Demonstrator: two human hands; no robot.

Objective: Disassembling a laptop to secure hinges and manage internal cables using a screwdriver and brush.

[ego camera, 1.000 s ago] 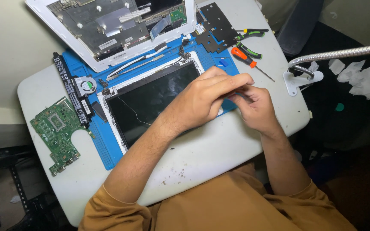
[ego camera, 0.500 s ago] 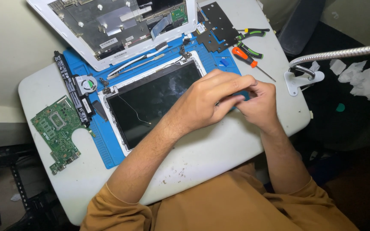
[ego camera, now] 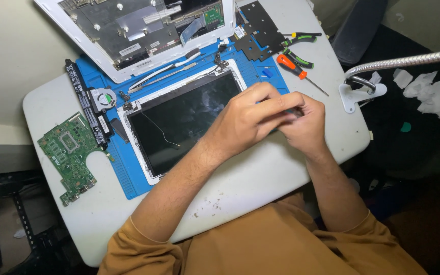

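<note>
**Blue mat, both hands bunched at the screen panel's right edge**

Blue repair mat (ego camera: pixel 123 173) sat on a white table (ego camera: pixel 260 188), carrying a dark screen panel (ego camera: pixel 179 119) in its white bezel, with a thin wire lying loose across the glass.

Step in hand, as I judged it: working on something small at the panel's right-hand edge. Left hand (ego camera: pixel 245 119) lay over that edge, fingers curled and closed towards the right hand (ego camera: pixel 304 125), whose fingers were also curled in tight. The two hands touched. Whatever sat between them was probably a small part or tool tip, but I couldn't tell which, nor which hand actually held it.

Next move would call for a fine pinch and a steady wrist at that edge, and care with the loose wire on the glass.

Around them:
- white laptop shell (ego camera: pixel 138 30) at the top, inner side up
- black battery bar (ego camera: pixel 85 104) and a small fan (ego camera: pixel 103 98) on the mat's left side
- green circuit board (ego camera: pixel 70 150) off the mat, left
- black plate (ego camera: pixel 260 25), orange-handled screwdriver (ego camera: pixel 294 67) and green-handled pliers (ego camera: pixel 299 43), top right, untouched
- flexible lamp arm (ego camera: pixel 403 61) clamped at the table's right rim

Hidden or poor: panel's right edge under the hands; fingertips of both hands masked by each other; shell cut off by the frame top; floor too dark to read.
</note>
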